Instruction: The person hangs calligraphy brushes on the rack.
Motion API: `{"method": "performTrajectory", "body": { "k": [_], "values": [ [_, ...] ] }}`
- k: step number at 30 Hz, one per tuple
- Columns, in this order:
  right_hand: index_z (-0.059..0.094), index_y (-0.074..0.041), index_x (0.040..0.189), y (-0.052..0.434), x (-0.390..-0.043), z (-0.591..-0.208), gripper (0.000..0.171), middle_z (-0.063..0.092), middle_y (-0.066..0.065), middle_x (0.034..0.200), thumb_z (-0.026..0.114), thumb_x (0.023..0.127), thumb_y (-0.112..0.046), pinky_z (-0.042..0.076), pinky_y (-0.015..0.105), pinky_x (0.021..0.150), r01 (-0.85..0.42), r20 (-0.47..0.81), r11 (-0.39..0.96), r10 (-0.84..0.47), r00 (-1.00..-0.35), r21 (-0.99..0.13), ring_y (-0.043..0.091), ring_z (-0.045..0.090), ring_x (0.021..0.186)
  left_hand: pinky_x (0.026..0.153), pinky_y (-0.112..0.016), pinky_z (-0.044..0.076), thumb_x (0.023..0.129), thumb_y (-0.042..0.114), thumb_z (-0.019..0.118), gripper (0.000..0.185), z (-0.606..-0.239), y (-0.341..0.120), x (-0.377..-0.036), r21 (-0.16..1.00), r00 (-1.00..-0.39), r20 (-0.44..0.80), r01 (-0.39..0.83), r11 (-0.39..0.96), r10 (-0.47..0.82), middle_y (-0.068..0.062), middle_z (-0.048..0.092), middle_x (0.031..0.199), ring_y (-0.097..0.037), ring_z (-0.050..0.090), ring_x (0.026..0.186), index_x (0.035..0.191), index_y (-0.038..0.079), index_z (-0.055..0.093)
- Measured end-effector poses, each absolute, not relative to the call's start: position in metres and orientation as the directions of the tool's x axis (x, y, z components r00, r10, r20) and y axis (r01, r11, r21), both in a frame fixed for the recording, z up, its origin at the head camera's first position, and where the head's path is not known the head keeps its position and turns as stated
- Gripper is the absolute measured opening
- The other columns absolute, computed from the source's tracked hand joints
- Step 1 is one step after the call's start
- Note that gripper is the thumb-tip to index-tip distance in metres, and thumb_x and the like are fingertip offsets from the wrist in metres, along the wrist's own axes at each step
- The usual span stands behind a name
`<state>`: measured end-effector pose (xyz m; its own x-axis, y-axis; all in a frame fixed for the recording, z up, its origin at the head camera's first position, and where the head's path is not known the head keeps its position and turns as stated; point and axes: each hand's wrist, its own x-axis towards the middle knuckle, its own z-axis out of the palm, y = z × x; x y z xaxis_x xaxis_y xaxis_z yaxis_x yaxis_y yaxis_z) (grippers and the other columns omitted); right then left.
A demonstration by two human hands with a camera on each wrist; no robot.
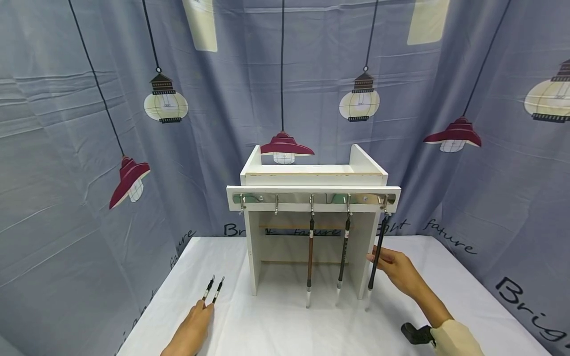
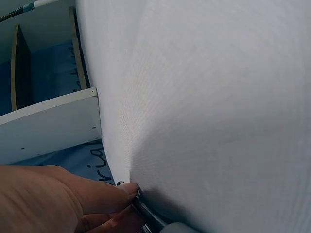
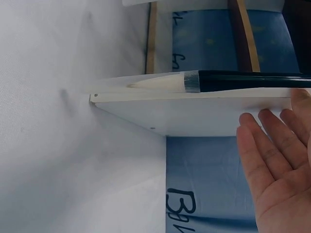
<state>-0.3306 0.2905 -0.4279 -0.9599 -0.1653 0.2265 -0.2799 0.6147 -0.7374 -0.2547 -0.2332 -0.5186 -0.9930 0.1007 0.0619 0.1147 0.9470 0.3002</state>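
With our right hand (image 1: 396, 271) loosely steadying the black calligraphy brush (image 1: 377, 254) hanging at the right end of the white wooden rack (image 1: 313, 198) and our left hand (image 1: 193, 329) pinching two brushes (image 1: 213, 289) on the worktop, a nudge could unhook it.

Head camera sat high, faced forward and slightly down, stood well back: took in whole white rack (image 1: 313, 198), tablecloth (image 1: 285, 321), lamp-print curtain (image 1: 67, 148), both hands. Left wrist camera hugged cloth, rolled sideways, looked past left hand (image 2: 53, 204) along table toward rack's side panel (image 2: 48, 126). Right wrist camera also rolled sideways, very near, looked over right hand (image 3: 277, 165) at hanging brush (image 3: 218, 81) beside rack panel. All three views shared rack, cloth, curtain.
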Motion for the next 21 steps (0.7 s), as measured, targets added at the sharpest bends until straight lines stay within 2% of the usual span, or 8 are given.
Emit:
{"method": "performTrajectory", "body": {
  "k": [3, 8, 21],
  "values": [
    [0.053, 0.017, 0.144, 0.2900, -0.3306, -0.4273, 0.062, 0.063, 0.032, 0.138, 0.063, 0.108, -0.033, 0.052, 0.065, 0.105, -0.271, 0.218, 0.618, -0.162, -0.962, -0.738, 0.049, 0.065, 0.126, 0.093, -0.058, 0.058, 0.089, -0.023, 0.065, 0.038, -0.5196, -0.2338, -0.2561, 0.292, -0.993, 0.060, 0.113, 0.950, 0.100, -0.031, 0.056, 0.118, -0.047, 0.061, 0.111, 0.125, -0.012, 0.064],
    [0.054, 0.016, 0.144, 0.2895, -0.3304, -0.4270, 0.062, 0.064, 0.031, 0.138, 0.063, 0.108, -0.035, 0.052, 0.065, 0.105, -0.266, 0.218, 0.627, -0.155, -0.964, -0.732, 0.049, 0.064, 0.127, 0.089, -0.056, 0.059, 0.086, -0.024, 0.066, 0.036, -0.5220, -0.2342, -0.2541, 0.262, -0.984, 0.130, 0.153, 0.953, 0.123, -0.029, 0.057, 0.113, -0.044, 0.063, 0.104, 0.120, -0.012, 0.066],
    [0.056, 0.016, 0.141, 0.2908, -0.3306, -0.4292, 0.058, 0.066, 0.031, 0.135, 0.064, 0.107, -0.031, 0.052, 0.065, 0.104, -0.300, 0.251, 0.617, -0.167, -0.953, -0.727, 0.050, 0.064, 0.127, 0.079, -0.054, 0.059, 0.094, -0.017, 0.059, 0.027, -0.5217, -0.2260, -0.2510, 0.242, -0.979, 0.187, 0.124, 0.962, 0.079, -0.023, 0.057, 0.109, -0.038, 0.061, 0.094, 0.120, -0.012, 0.066]
  ]
}}
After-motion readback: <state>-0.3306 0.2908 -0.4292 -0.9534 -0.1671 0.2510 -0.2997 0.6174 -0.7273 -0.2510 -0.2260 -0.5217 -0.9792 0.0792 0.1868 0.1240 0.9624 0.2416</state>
